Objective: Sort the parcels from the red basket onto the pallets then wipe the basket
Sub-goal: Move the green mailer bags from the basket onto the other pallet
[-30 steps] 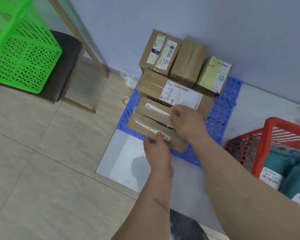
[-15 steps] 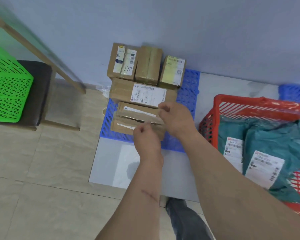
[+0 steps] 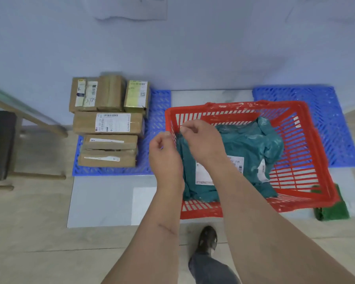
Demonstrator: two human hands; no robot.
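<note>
At frame centre both hands, left (image 3: 164,154) and right (image 3: 201,140), hover with loosely curled fingers over the teal bags (image 3: 248,144) in the red basket (image 3: 299,160); whether they pinch anything is unclear.

1. Basket (image 3: 307,144): red, slotted lattice walls and floor.
2. Bags (image 3: 248,144): teal, with white labels printed in black.
3. Left pallet (image 3: 158,111): blue, open grid pattern.
4. Right pallet (image 3: 332,119): blue, same grid.
5. Boxes (image 3: 109,124): brown card, clear tape; white barcode labels, one label yellow.
6. Cloth (image 3: 332,210): dark green.
7. Floor (image 3: 29,232): beige; pale grey slab under the pallets.
8. Wall (image 3: 193,48): light blue-grey.
</note>
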